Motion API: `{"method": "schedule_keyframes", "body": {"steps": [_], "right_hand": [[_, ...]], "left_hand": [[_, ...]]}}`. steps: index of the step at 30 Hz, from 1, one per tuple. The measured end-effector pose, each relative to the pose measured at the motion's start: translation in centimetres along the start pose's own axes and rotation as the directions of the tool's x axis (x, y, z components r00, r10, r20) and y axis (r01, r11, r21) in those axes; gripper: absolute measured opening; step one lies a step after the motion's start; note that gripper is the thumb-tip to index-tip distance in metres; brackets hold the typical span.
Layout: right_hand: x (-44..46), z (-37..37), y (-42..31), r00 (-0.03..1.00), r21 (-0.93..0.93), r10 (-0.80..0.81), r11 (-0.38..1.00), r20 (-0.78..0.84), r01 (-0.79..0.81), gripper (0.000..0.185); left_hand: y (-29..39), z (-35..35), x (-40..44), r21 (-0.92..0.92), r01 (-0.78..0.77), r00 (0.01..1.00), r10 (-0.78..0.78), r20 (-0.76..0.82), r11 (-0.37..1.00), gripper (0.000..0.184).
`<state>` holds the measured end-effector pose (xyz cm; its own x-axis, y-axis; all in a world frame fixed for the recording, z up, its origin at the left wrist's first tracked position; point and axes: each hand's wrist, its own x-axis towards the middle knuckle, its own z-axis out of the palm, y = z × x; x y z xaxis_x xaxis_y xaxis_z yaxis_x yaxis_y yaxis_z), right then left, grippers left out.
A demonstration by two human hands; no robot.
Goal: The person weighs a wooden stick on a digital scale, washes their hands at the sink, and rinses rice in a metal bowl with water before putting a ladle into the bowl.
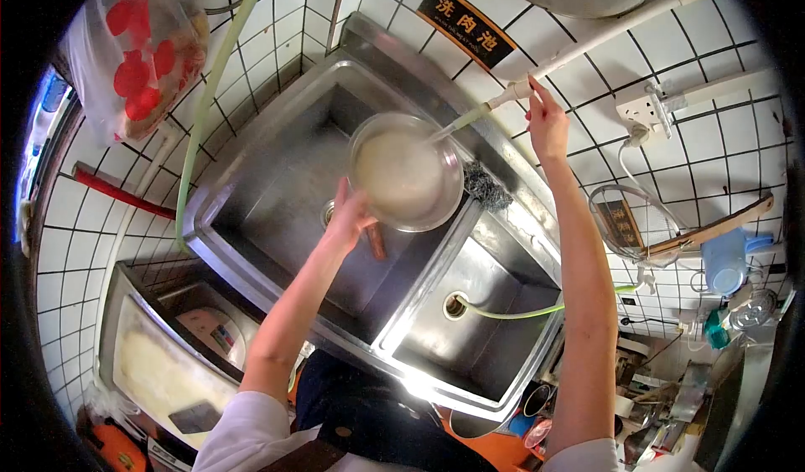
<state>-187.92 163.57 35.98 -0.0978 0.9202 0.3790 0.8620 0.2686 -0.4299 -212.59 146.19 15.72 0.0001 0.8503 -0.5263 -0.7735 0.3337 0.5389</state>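
Observation:
My left hand (pixel 348 218) is closed on the near left edge of a round bowl (pixel 455 189), holding it over the large steel sink basin (pixel 277 225). Cloudy whitish water (pixel 398 174) fills much of the bowl. A short brown piece (pixel 376 243) sticks out below this hand; whether it belongs to the bowl, I cannot tell. From the wall pipe, a pale spout (pixel 461 122) points down into the bowl. My right hand (pixel 547 120) is raised to the pipe above the spout, its fingers closed at a small tap fitting, mostly hidden.
A dark scouring pad (pixel 486 187) lies by the divider. In the smaller basin (pixel 495 300), a green hose (pixel 511 313) reaches the drain. Another green hose (pixel 201 128) hangs at left, near a plastic bag (pixel 138 53). A wall socket (pixel 646 111) sits at right.

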Motion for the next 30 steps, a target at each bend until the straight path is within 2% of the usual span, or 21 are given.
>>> {"method": "schedule_keyframes", "body": {"steps": [3,6,10,12,13,14,15,16,17,19,22,23,26,27,30], "right_hand": [[-0.3,-0.5,-1.4,0.986,-0.364,-0.164,0.921,-0.035,0.141,0.034],[0.3,0.2,-2.9,0.988,-0.619,-0.137,0.77,0.073,0.153,0.042],[1.8,0.7,-4.6,0.998,-0.196,-0.042,0.979,0.037,0.049,0.053],[-0.1,0.7,-4.1,0.999,0.079,0.029,0.997,-0.025,-0.027,0.054],[-2.0,1.3,-3.1,0.998,0.39,0.067,0.919,0.002,-0.063,0.054],[-4.5,2.0,-2.0,0.995,0.38,0.097,0.921,-0.005,-0.088,0.051],[-7.7,2.6,-0.9,0.986,0.416,0.156,0.894,0.056,-0.165,0.043],[-11.2,2.8,-0.2,0.985,0.195,0.127,0.969,0.117,-0.149,0.036],[-14.9,4.4,1.8,0.964,0.257,0.178,0.94,0.197,-0.226,0.035],[-21.4,6.1,4.4,0.935,0.126,0.233,0.953,0.265,-0.274,0.034],[-26.3,5.6,6.0,0.908,0.162,0.342,0.908,0.243,-0.385,0.04],[-26.9,4.5,6.0,0.865,0.105,0.381,0.895,0.326,-0.433,0.04],[-30.0,4.2,7.2,0.971,-0.109,0.164,0.983,0.172,-0.147,0.04],[-30.8,3.9,7.2,0.954,0.052,0.246,0.965,0.173,-0.258,0.036],[-32.9,2.0,6.9,0.909,0.104,0.273,0.942,0.315,-0.319,0.037]], "left_hand": [[0.1,-0.1,-0.2,0.019,0.006,1.0,-0.005,-0.016,1.0,0.062],[0.4,0.2,-0.9,0.05,0.006,1.0,-0.006,0.008,0.999,0.061],[-0.5,0.1,-1.7,0.071,-0.032,0.997,0.027,0.071,0.997,0.056],[-1.0,0.6,-2.8,0.123,-0.023,0.999,0.017,0.044,0.992,0.053],[-1.2,0.9,-3.4,0.148,-0.019,0.999,0.014,0.034,0.989,0.051],[-1.5,1.2,-4.0,0.175,-0.002,0.999,-0.007,0.047,0.984,0.05],[-1.9,1.3,-4.8,0.204,0.017,0.998,-0.03,0.06,0.979,0.049],[-2.4,1.6,-5.6,0.233,0.036,0.996,-0.054,0.072,0.972,0.048],[-3.1,1.9,-6.5,0.265,0.026,0.997,-0.044,0.063,0.964,0.047],[-4.7,2.6,-8.4,0.33,0.008,0.999,-0.025,0.048,0.944,0.045],[-8.7,3.6,-10.8,0.295,-0.047,0.997,0.026,0.076,0.954,0.046],[-10.2,4.1,-11.6,0.263,-0.066,0.996,0.049,0.07,0.962,0.052],[-14.3,4.4,-13.5,0.295,0.002,0.994,-0.033,0.1,0.956,0.055],[-15.4,4.8,-14.5,0.31,0.023,0.994,-0.054,0.092,0.95,0.054],[-18.5,5.8,-17.2,0.343,0.088,0.99,-0.12,0.072,0.935,0.053]]}}
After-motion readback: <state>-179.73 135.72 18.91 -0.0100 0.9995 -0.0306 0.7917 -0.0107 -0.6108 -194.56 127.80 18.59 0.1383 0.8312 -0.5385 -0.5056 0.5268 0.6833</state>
